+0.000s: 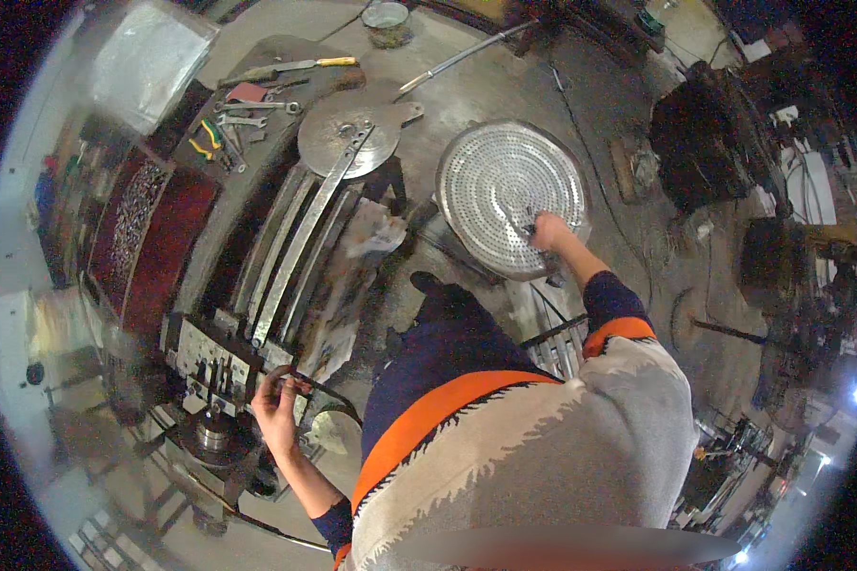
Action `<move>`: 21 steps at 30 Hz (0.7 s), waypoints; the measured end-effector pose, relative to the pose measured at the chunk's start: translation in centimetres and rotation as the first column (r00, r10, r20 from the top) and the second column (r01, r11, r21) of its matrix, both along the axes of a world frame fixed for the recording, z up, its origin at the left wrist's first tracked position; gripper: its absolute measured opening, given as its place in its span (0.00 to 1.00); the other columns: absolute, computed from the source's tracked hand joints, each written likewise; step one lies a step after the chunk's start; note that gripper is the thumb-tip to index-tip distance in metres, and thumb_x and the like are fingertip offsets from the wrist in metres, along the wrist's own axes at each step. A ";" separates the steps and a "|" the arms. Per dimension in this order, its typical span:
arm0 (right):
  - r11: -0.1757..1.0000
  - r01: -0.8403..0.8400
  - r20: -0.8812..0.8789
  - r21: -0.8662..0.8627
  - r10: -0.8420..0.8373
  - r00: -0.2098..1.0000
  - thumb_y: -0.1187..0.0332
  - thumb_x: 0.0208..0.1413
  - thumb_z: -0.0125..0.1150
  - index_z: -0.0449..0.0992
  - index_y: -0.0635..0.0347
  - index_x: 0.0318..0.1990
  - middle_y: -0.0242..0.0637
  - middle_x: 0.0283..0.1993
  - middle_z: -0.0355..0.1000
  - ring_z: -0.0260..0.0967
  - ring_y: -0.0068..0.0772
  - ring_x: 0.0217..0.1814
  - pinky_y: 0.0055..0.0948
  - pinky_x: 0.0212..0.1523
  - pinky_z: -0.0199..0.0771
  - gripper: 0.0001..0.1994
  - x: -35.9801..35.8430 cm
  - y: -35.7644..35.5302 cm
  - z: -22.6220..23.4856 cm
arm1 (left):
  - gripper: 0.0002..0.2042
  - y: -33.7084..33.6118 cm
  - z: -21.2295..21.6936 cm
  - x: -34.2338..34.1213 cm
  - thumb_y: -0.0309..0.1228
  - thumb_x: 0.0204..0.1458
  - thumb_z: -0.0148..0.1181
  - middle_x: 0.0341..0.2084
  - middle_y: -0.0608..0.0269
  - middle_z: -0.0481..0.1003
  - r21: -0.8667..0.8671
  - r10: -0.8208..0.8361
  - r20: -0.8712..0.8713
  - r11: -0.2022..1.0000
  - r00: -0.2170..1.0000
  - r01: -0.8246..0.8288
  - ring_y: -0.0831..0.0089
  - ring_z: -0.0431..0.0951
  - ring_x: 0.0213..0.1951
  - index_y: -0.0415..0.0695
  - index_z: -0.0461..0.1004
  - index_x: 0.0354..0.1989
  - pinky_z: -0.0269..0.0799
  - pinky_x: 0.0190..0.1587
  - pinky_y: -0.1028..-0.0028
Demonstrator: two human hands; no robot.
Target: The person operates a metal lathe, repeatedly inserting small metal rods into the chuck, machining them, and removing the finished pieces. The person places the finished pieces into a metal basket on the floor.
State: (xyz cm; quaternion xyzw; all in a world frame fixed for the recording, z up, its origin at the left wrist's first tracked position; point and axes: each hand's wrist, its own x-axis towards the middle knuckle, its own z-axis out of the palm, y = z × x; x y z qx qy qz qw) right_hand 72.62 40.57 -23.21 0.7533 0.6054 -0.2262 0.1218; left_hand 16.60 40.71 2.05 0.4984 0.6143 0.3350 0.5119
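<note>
A round metal disc point(486, 181) with rings of small holes lies right of the middle. My right hand point(550, 231) is over its right part, fingers closed on a small metal piece at their tips, whose kind I cannot make out. My left hand point(276, 409) is at the lower left, beside the metal block point(205, 352) of a machine. Its fingers are curled together near a thin dark rod; what they grip is partly hidden. From the block a long flat bar with holes point(314, 224) runs up to a round metal plate point(348, 138).
Beyond the plate lie wrenches point(257, 107), green-and-yellow pliers point(209, 138) and a file with a yellow handle point(300, 67). A dark red tray point(167, 238) holding small metal bits stands at left. A metal rod point(467, 57) and a bucket point(387, 24) are at the far side.
</note>
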 end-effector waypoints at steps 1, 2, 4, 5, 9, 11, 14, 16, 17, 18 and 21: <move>0.994 0.017 0.052 -0.112 -0.011 0.999 0.64 0.32 0.57 0.75 0.64 0.27 0.48 0.34 0.69 0.66 0.45 0.42 0.35 0.42 0.69 0.14 -0.7 0.4 1.1 | 0.10 -0.3 0.2 -0.1 0.23 0.49 0.52 0.22 0.60 0.72 0.012 0.011 -0.041 1.000 0.999 -0.010 0.75 0.73 0.26 0.31 0.68 0.39 0.68 0.33 0.76; 0.997 -0.075 0.002 -0.017 0.075 0.997 0.65 0.31 0.58 0.75 0.64 0.27 0.48 0.34 0.69 0.66 0.45 0.41 0.36 0.40 0.68 0.14 -1.2 0.7 1.1 | 0.10 -0.7 0.3 -0.1 0.23 0.49 0.52 0.22 0.60 0.72 0.015 0.066 -0.049 0.998 0.997 -0.065 0.75 0.73 0.25 0.31 0.68 0.38 0.68 0.33 0.76; 0.953 -0.241 -0.069 0.183 0.257 0.964 0.65 0.29 0.58 0.75 0.64 0.27 0.48 0.33 0.69 0.67 0.45 0.38 0.37 0.38 0.68 0.15 -3.2 1.0 2.2 | 0.10 -1.4 0.0 -0.1 0.24 0.49 0.53 0.23 0.60 0.72 0.021 0.173 -0.060 0.985 0.983 -0.172 0.75 0.72 0.25 0.31 0.68 0.38 0.68 0.32 0.76; 0.929 -0.222 -0.232 0.295 0.295 0.927 0.66 0.28 0.58 0.75 0.64 0.28 0.47 0.33 0.69 0.66 0.46 0.37 0.37 0.37 0.68 0.15 -5.5 1.7 3.0 | 0.10 -1.7 -0.3 0.1 0.25 0.49 0.53 0.22 0.60 0.71 0.035 0.226 -0.059 0.974 0.972 -0.224 0.75 0.72 0.25 0.32 0.68 0.38 0.68 0.32 0.76; 0.778 -0.311 -0.571 0.546 0.617 0.541 0.67 0.29 0.60 0.75 0.62 0.35 0.52 0.43 0.64 0.62 0.49 0.47 0.38 0.45 0.65 0.19 -23.1 5.1 11.7 | 0.08 -1.7 -1.7 1.3 0.27 0.49 0.53 0.19 0.64 0.71 -0.040 0.110 -0.223 0.992 0.969 -0.122 0.79 0.70 0.24 0.32 0.71 0.32 0.65 0.29 0.80; 0.686 -0.369 -0.625 0.627 0.726 0.287 0.70 0.28 0.60 0.74 0.63 0.33 0.50 0.44 0.63 0.62 0.50 0.47 0.37 0.46 0.65 0.17 -30.7 5.2 15.2 | 0.09 -1.3 -1.2 2.3 0.29 0.50 0.53 0.19 0.63 0.72 0.082 0.015 -0.327 0.997 0.945 0.012 0.79 0.71 0.24 0.33 0.71 0.32 0.65 0.29 0.81; 0.530 -0.532 -0.586 0.661 0.807 0.075 0.72 0.27 0.59 0.72 0.67 0.30 0.49 0.45 0.62 0.62 0.50 0.47 0.38 0.45 0.66 0.15 -38.2 5.0 18.9 | 0.10 -1.7 -1.5 1.6 0.30 0.49 0.53 0.18 0.63 0.72 0.116 0.014 -0.295 0.993 0.955 0.021 0.81 0.69 0.23 0.34 0.71 0.30 0.65 0.28 0.79; 0.396 -0.329 -0.419 0.857 0.908 -0.001 0.67 0.25 0.62 0.71 0.63 0.25 0.47 0.38 0.62 0.62 0.48 0.41 0.40 0.39 0.66 0.14 -40.5 4.7 19.2 | 0.10 -2.5 -2.5 0.3 0.31 0.49 0.54 0.16 0.65 0.71 0.223 0.166 -0.232 0.968 0.958 -0.114 0.83 0.67 0.22 0.34 0.71 0.27 0.63 0.24 0.77; 0.398 -0.418 -0.447 0.816 0.894 -0.022 0.67 0.25 0.62 0.72 0.62 0.25 0.47 0.39 0.63 0.62 0.48 0.41 0.40 0.40 0.66 0.14 -40.9 4.9 20.1 | 0.10 -3.1 -1.7 -0.1 0.31 0.48 0.54 0.16 0.62 0.71 0.205 0.195 -0.213 0.967 0.957 -0.151 0.80 0.68 0.21 0.34 0.71 0.26 0.63 0.24 0.76; 0.387 -0.510 -0.472 0.768 0.880 -0.043 0.67 0.25 0.62 0.73 0.60 0.26 0.47 0.39 0.63 0.62 0.48 0.42 0.41 0.40 0.66 0.14 -41.3 5.1 21.0 | 0.10 -3.7 -1.0 -0.5 0.32 0.48 0.54 0.16 0.59 0.71 0.185 0.230 -0.192 0.963 0.954 -0.195 0.77 0.69 0.20 0.35 0.71 0.26 0.63 0.23 0.75; 0.227 -0.598 -0.344 0.769 0.935 -0.088 0.68 0.25 0.61 0.74 0.57 0.28 0.43 0.39 0.66 0.63 0.45 0.41 0.38 0.39 0.68 0.15 -43.1 5.0 20.8 | 0.11 -6.0 -3.8 -2.5 0.33 0.47 0.53 0.16 0.47 0.69 0.257 0.257 -0.256 0.947 0.932 -0.191 0.60 0.71 0.19 0.36 0.70 0.24 0.63 0.23 0.70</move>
